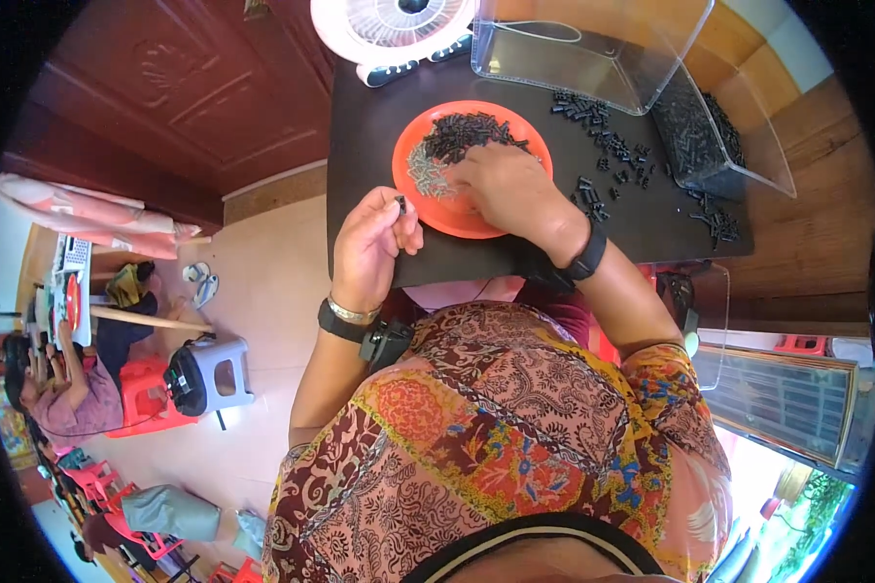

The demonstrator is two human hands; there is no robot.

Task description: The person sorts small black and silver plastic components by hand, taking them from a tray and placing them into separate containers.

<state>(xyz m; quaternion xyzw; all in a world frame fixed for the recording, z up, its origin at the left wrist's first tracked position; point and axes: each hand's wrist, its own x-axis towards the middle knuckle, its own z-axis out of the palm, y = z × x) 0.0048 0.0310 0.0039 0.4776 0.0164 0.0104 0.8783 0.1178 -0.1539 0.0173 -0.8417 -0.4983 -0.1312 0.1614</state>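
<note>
Between the thumb and forefinger of my left hand (372, 238) is a small black plastic part (401, 202), held just off the left rim of a red-orange plate (476, 225). My right hand (510, 185) reaches over the plate with its fingers down among the small pieces; the fingertips are hidden, so I cannot make out what they pinch. A heap of small black parts (467, 134) fills the far side of the plate. Small silvery metal pieces (426, 177) lie in a pile at its left.
Loose black parts (624, 155) are scattered right of the plate on the dark table (369, 126). Clear plastic bins (574, 83) stand at the back right, one holding more black parts. A pink-and-white fan (399, 29) stands at the back. Another person (78, 394) sits far left.
</note>
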